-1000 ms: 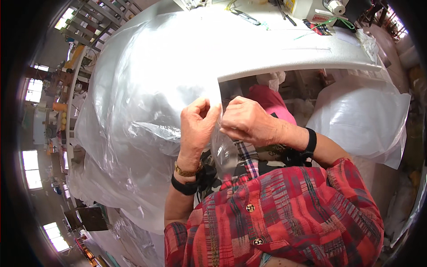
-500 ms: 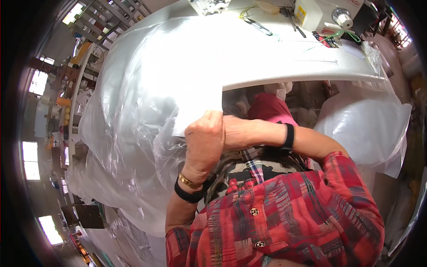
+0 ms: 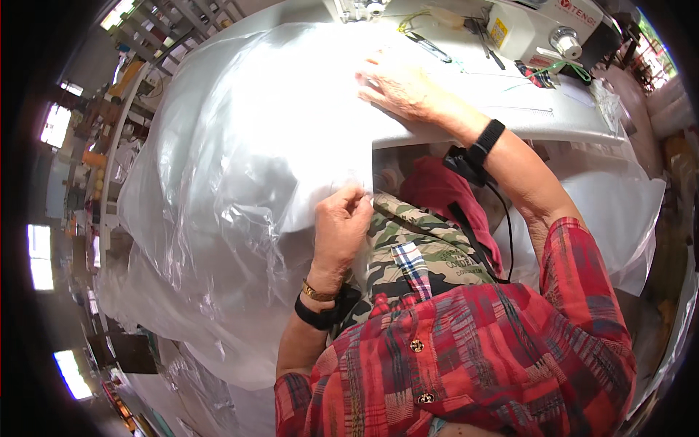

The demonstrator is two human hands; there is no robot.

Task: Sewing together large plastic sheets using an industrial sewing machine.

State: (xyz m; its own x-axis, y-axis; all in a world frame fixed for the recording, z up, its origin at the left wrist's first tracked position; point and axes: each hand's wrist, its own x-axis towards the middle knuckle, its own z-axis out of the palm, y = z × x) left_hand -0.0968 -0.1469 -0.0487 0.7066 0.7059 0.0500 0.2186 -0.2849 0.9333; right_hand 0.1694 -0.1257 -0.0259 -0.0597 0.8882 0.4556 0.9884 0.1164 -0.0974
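A large sheet of clear plastic film [image 3: 211, 160] drapes over the white sewing table and down its left side. My left hand [image 3: 342, 222] is closed in a pinch on the film's right edge, just in front of the table's near edge. Farther off, my right hand [image 3: 399, 84] lies over the film's edge on the tabletop, fingers stretched out and partly washed out by glare. It is close to the needle end of a sewing machine [image 3: 360, 9]. A black band with a small dark device [image 3: 466, 164] sits at my right wrist.
Beyond my right hand lie thread snips [image 3: 429, 47], dark slim tools [image 3: 489, 47] and a plaid scrap [image 3: 535, 74] with green cord. The machine's white body [image 3: 535, 33] stands at the back right. More plastic film [image 3: 590, 218] hangs at the right. Camouflage cloth [image 3: 429, 255] covers my lap.
My right hand has left its place beside the left hand and moved forward onto the tabletop near the needle. My left hand still pinches the film's edge, slightly farther right.
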